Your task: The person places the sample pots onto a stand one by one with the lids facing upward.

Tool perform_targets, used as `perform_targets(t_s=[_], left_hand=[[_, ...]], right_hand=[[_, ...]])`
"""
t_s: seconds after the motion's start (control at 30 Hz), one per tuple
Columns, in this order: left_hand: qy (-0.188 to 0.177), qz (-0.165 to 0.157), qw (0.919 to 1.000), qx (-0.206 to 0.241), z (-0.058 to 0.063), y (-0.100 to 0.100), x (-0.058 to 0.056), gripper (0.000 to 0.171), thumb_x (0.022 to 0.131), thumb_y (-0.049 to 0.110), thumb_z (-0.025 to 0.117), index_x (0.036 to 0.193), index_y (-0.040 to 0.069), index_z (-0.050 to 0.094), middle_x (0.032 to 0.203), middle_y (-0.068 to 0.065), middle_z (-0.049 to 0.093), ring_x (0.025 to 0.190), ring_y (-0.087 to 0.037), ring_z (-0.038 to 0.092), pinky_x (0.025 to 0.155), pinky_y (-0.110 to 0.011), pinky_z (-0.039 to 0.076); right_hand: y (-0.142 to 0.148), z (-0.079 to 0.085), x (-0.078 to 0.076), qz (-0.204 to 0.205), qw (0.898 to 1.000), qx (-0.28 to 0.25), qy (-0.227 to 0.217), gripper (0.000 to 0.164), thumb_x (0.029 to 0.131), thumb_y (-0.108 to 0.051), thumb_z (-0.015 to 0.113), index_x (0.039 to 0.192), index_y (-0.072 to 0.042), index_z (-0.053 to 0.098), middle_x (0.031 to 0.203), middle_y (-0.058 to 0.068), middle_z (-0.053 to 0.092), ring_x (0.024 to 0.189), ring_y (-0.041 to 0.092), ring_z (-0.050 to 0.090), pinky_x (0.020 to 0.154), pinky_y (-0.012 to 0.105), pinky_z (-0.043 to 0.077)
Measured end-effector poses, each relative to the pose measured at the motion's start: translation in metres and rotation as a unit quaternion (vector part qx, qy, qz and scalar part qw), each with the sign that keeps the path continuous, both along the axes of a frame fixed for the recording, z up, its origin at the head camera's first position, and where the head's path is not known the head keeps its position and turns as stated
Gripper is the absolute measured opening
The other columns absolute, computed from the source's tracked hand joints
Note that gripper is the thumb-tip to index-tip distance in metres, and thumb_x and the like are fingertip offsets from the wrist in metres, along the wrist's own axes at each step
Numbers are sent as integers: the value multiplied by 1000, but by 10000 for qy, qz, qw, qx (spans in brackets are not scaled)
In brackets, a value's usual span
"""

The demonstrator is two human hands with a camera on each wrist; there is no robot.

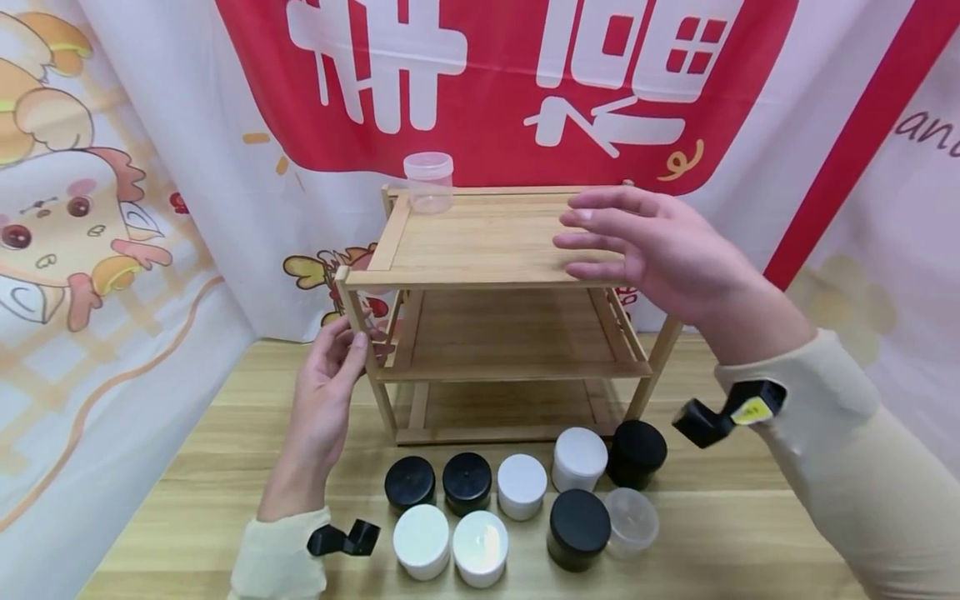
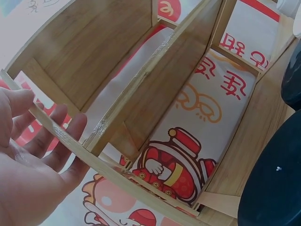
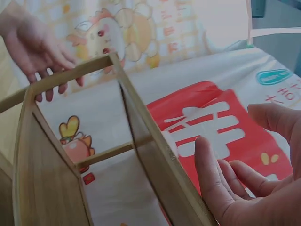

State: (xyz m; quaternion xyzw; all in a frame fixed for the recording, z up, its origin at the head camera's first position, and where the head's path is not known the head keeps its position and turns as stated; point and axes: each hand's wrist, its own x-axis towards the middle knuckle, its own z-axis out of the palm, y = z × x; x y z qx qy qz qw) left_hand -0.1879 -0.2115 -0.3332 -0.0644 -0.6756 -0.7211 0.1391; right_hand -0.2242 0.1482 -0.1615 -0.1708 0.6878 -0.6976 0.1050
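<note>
A three-tier wooden shelf [image 1: 487,242] stands on the table. My left hand [image 1: 330,367] holds its front left post, thumb on the near side and fingers reaching behind; the left wrist view shows this hand [image 2: 37,155] around the post [image 2: 61,134]. Over the right part of the top board hovers my right hand [image 1: 645,246], fingers spread and nothing between them. In the right wrist view the right hand [image 3: 254,174] appears beside the top tier's edge, thumb apart from the fingers. A clear lidded jar [image 1: 430,183] sits at the back left corner of the top board.
In front of the shelf, jars with black lids [image 1: 579,527] and white lids [image 1: 480,546] stand close together on the wooden table [image 1: 202,500]. A clear jar [image 1: 632,521] is at their right. Behind hangs a printed red and white cloth [image 1: 495,142].
</note>
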Motion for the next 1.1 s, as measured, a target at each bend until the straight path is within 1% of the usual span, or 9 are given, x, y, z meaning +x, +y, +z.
perform_targets(t_s=[0.1,0.17,0.33,0.4,0.53,0.67,0.83,1.0,1.1], left_hand=[[27,10,10000,-10,0,0,0,43,116,28,49,154,9,48,132,-3,65,130,-24,61,112,-33,47],[51,14,10000,7,0,0,0,42,116,27,49,154,9,48,131,-3,66,128,-23,62,112,-34,48],[58,17,10000,27,-1,2,-1,41,116,25,49,153,8,49,129,-2,65,126,-18,60,111,-33,48],[49,24,10000,16,-1,2,-1,43,116,25,49,154,6,47,129,-1,65,127,-19,59,112,-33,48],[25,29,10000,26,-1,2,-1,41,116,25,49,153,6,48,130,-2,65,127,-20,58,113,-35,47],[25,18,10000,61,-1,2,-1,37,116,26,50,150,11,51,132,-5,63,128,-19,57,113,-34,46],[107,-34,9999,98,-2,2,-2,32,116,26,50,146,16,55,131,-6,64,128,-19,59,113,-33,49],[217,-73,9997,105,-3,0,-4,42,115,25,50,153,5,49,127,-2,66,126,-18,61,111,-31,52],[222,-103,9997,72,-4,-1,-4,46,115,26,51,155,4,47,128,-1,66,127,-17,60,111,-31,51]], right_hand=[[10,-9,9,34,9996,-102,272,44,107,-22,69,147,-8,56,151,14,55,130,26,70,96,33,65],[17,-18,14,69,9989,-237,400,41,107,-17,67,146,-6,57,148,15,57,129,27,70,96,33,64],[34,-48,30,66,9936,-592,960,32,108,-2,60,140,-2,61,137,14,64,124,26,71,97,33,64],[40,-60,37,45,9904,-620,1236,31,107,3,58,138,0,62,134,14,67,122,26,72,96,33,64],[53,-83,47,88,9875,-453,1505,33,106,9,56,138,3,61,132,13,68,119,23,73,95,32,64],[63,-105,53,43,9869,-307,1582,34,104,12,57,137,4,60,129,10,71,115,18,75,97,29,63],[72,-128,56,-221,9883,-152,1502,35,104,12,59,138,6,59,129,8,73,116,20,75,97,26,62],[77,-146,57,-484,9892,61,1379,36,103,10,62,139,5,60,130,8,73,116,20,74,98,25,61],[81,-155,55,-454,9898,70,1346,37,102,12,62,139,5,60,131,9,73,114,18,74,98,26,62]])
